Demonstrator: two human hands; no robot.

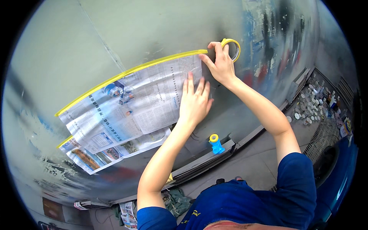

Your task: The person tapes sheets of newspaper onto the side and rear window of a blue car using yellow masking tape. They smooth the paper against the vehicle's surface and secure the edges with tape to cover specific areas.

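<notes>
L hand (pixel 194 100) spread on newspaper (pixel 142 96). R hand (pixel 221 65) holds yel. tape roll (pixel 239 51) nr. its corner (tape strip (pixel 132 70) along top edge).

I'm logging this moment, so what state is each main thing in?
Upper newspaper: unfolded, top edge taped.
Yellow tape strip: stuck along that edge.
Lower newspaper: partly covered by upper one.
Left hand: open, touching upper newspaper.
Right hand: holding yellow tape roll.
Blue roll: not held.

Well to the right of the right hand (pixel 222 69) and lower, pale cups (pixel 311 102) crowd the grey floor (pixel 253 163). Farther below that hand stands a blue car (pixel 343 168). A crumpled dark green cloth (pixel 177 202) lies well below the left hand (pixel 194 101).
</notes>
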